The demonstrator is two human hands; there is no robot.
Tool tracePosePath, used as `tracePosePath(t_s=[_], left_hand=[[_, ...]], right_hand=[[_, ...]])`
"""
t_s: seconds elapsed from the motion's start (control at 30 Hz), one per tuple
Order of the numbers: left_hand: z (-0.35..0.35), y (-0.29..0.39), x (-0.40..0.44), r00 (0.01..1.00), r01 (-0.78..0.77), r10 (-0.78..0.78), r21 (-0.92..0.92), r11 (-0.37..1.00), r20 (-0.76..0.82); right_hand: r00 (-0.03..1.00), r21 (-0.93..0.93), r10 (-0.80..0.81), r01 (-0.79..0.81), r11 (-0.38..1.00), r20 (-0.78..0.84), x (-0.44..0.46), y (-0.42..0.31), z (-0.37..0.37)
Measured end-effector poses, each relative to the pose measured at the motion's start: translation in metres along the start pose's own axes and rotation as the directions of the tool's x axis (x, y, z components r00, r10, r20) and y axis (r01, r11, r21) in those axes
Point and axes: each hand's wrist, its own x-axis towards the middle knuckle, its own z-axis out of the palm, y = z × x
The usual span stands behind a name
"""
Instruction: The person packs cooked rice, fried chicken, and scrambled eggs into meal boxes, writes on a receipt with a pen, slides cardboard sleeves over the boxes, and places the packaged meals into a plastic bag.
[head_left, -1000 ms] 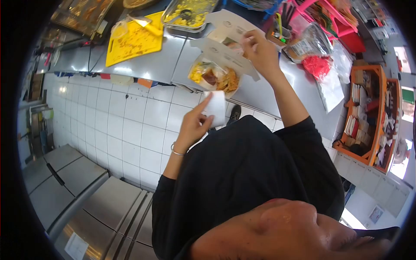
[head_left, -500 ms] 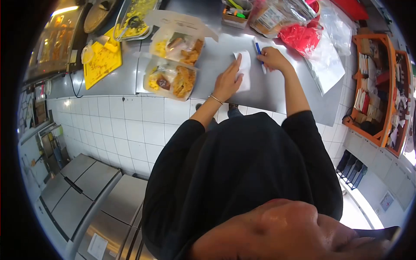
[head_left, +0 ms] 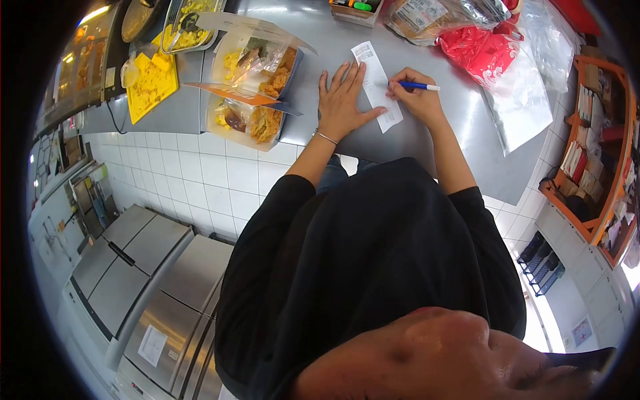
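Paper slip (head_left: 375, 81) lies on the steel counter (head_left: 327, 43) in front of you, slanting from eleven o'clock at its far end to five at its near end. Take it as the centre of your dial, with twelve pointing away from you.

Your left hand (head_left: 342, 100) is at eight o'clock, palm down with the fingers spread apart, gripping nothing; its index fingertip meets the slip's left edge and its thumb lies over the lower part. A thin bracelet (head_left: 325, 138) circles that wrist. Your right hand (head_left: 415, 100), at four o'clock, has its fingers closed together around a blue pen (head_left: 417, 85), whose white end points to three. You cannot tell from this view whether the nib touches the slip.

Well apart, at nine o'clock, an open food box (head_left: 257, 27) stands with a second box (head_left: 233, 137) just nearer you, towards eight; both hold yellow pieces and browned food. Farther out at nine is a yellow board (head_left: 167, 85) with scraps on it. A crumpled red bag (head_left: 477, 57) lies between two and three, and a clear package (head_left: 420, 17) at one.
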Motion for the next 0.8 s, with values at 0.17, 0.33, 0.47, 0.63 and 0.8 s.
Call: tracePosePath(t_s=[0.17,0.33,0.47,0.63,0.8], left_hand=[[0.003,-0.002,-0.001,1.000,-0.003,0.003,0.003,1.000,-0.007],[0.003,-0.001,-0.002,1.000,0.002,-0.002,-0.008,1.000,-0.016],[0.007,-0.003,-0.001,1.000,0.011,-0.011,-0.019,1.000,-0.028],[-0.025,0.001,-0.002,0.998,-0.060,0.059,-0.145,0.988,-0.011],[-0.145,-0.011,-0.027,0.945,-0.194,0.326,-0.767,0.612,0.021]], right_hand=[[0.995,-0.082,0.048,-0.041,0.996,0.086,0.001,-0.006,-0.008],[0.993,-0.461,-0.079,0.111,0.881,0.089,-0.006,-0.024,-0.007],[0.891,-0.841,-0.416,0.359,0.404,0.181,-0.017,-0.036,0.021],[0.954,-0.977,-0.223,0.210,0.015,0.202,-0.033,-0.006,0.042],[0.980,-0.992,-0.178,0.107,0.067,0.093,-0.035,-0.008,0.050]])
